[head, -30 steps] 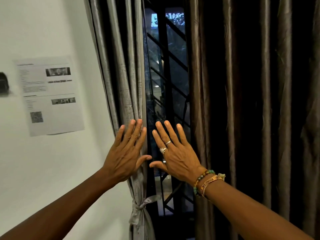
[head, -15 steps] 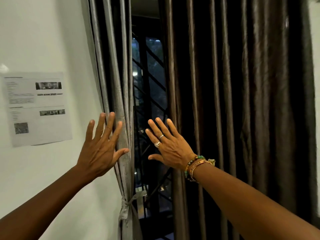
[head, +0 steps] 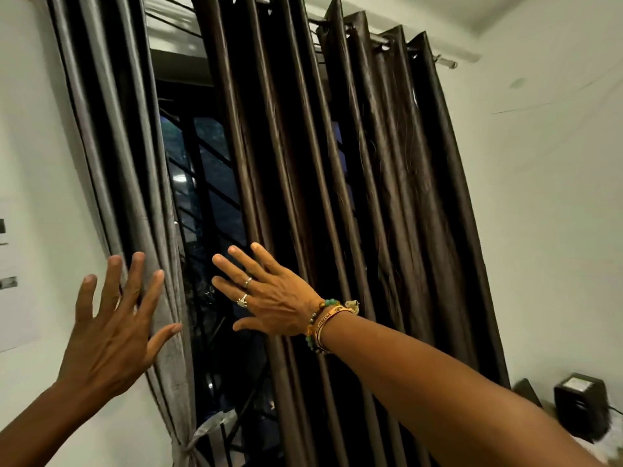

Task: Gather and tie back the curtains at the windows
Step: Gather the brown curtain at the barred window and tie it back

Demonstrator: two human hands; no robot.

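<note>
A grey left curtain [head: 111,136] hangs gathered against the wall, bound low down by a tie [head: 205,429]. A dark brown right curtain [head: 354,197] hangs loose from the rod [head: 445,62] and covers most of the window. My left hand [head: 111,328] is raised with fingers spread, in front of the grey curtain's inner edge. My right hand [head: 266,298], with rings and bracelets, reaches with straight fingers to the brown curtain's left edge. Neither hand holds anything. Between the curtains a strip of window with dark bars [head: 205,203] shows.
White wall on both sides. A printed paper sheet [head: 13,281] is stuck to the wall at far left. A dark box-like object [head: 580,402] stands low at the right, beside the brown curtain's lower edge.
The view has tilted up and right, bringing the curtain rod and right wall into sight. My left hand has drifted left off the grey curtain's front; my right hand stays at the brown curtain's edge.
</note>
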